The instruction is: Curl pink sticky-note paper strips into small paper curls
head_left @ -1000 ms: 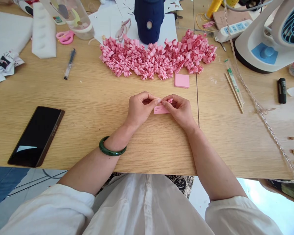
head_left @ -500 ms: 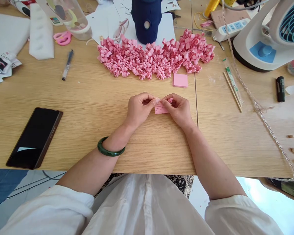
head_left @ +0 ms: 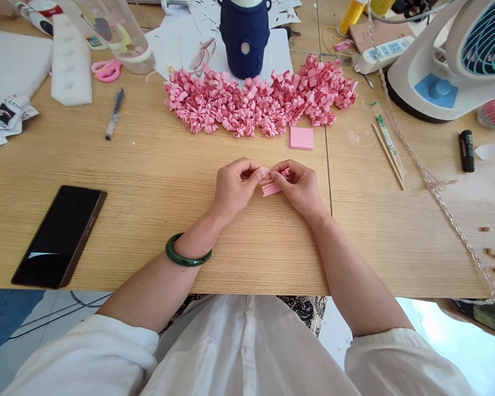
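Between my two hands is a small piece of pink paper (head_left: pixel 271 189) cut into strips along its left side. My right hand (head_left: pixel 298 186) is closed on it in a pinch, and a curled pink bit shows above those fingers. My left hand (head_left: pixel 238 184) pinches at the strip ends, thumb against forefinger; the fingertips hide just what they grip. Beyond my hands lies a small stack of plain pink paper (head_left: pixel 301 138). Behind it stretches a long heap of curled pink paper flowers (head_left: pixel 239 104).
A dark blue bottle (head_left: pixel 245 41) stands behind the heap. Left are a phone (head_left: pixel 58 236), a pen (head_left: pixel 114 114) and pink scissors (head_left: pixel 106 70). To the right lie wooden sticks (head_left: pixel 388 157), a twisted cord (head_left: pixel 445 206), a black marker (head_left: pixel 466 150) and a white fan (head_left: pixel 429 77).
The strips of the pink paper have tilted and spread apart a little at the left side. Both hands keep their pinch in nearly the same place; the view has shifted slightly.
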A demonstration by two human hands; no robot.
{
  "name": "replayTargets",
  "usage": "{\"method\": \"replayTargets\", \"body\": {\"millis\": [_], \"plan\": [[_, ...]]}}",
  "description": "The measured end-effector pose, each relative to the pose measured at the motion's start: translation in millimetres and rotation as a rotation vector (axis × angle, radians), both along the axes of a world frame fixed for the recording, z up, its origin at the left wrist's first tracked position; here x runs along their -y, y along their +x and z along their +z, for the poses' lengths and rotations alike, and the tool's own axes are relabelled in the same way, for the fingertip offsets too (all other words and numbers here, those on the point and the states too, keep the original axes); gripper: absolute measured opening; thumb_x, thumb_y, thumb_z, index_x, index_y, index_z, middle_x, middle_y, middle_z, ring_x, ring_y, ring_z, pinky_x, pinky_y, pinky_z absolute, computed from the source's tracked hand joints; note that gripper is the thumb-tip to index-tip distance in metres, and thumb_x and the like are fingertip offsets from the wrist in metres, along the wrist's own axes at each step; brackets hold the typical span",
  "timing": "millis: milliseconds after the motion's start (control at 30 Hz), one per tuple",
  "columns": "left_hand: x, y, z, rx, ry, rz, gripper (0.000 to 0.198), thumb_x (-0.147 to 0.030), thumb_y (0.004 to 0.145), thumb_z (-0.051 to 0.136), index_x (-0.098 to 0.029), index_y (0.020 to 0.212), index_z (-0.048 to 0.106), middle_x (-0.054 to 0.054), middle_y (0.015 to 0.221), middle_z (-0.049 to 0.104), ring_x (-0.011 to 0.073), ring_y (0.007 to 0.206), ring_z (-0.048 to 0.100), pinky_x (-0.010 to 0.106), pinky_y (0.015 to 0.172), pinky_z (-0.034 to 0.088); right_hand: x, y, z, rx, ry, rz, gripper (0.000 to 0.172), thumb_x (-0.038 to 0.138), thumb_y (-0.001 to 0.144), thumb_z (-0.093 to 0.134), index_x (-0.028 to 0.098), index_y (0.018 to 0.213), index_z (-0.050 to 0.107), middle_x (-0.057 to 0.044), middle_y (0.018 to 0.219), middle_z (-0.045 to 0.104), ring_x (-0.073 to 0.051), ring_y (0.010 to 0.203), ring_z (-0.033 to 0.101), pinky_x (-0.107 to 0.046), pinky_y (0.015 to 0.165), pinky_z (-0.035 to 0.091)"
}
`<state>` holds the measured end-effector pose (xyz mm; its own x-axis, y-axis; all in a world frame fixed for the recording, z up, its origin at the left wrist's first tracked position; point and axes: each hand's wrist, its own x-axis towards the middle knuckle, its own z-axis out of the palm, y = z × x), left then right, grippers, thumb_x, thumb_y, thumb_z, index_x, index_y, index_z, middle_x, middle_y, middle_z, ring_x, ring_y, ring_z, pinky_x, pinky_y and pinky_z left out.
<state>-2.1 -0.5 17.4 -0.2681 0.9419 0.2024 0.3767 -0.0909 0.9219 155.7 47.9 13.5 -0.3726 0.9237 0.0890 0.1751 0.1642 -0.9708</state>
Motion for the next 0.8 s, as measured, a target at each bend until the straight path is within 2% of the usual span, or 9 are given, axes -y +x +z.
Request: {"method": "replayTargets", "body": {"millis": [200,700,800], "plan": [[-1.1,0.2,-0.7,0.114,-0.052,0.007,0.011,-0.027,0.081,0.076,-0.019,0.073,0.076,0.002,0.078,0.079,0.0155,0.074,0.069,0.027,0.072,0.054,-0.6,0.3,-0.7,0.027,0.026,-0.032,0.01,0.027,0.083,0.07,0.019,0.077,0.067,0.002,0.068,0.061,-0.01,0.062,0.048,-0.025,0.058,0.038],[0.3,-1.8,-1.4,0.082,-0.024,-0.049,0.013,-0.029,0.084,0.074,-0.019,0.077,0.077,0.004,0.083,0.08,0.0162,0.078,0.072,0.026,0.075,0.056,-1.4,-0.2,-1.4,-0.021,0.009,-0.004,0.011,0.028,0.083,0.068,0.018,0.077,0.064,0.002,0.069,0.06,-0.01,0.064,0.048,-0.026,0.064,0.04],[0.0,-2.2,-2.0,0.107,-0.046,-0.055,0.019,-0.034,0.088,0.07,-0.019,0.079,0.078,0.004,0.085,0.08,0.0168,0.079,0.072,0.027,0.077,0.056,-1.5,-0.4,-1.6,-0.027,0.004,-0.009,0.012,0.029,0.082,0.068,0.019,0.076,0.064,0.002,0.069,0.06,-0.01,0.064,0.048,-0.027,0.064,0.04]]}}
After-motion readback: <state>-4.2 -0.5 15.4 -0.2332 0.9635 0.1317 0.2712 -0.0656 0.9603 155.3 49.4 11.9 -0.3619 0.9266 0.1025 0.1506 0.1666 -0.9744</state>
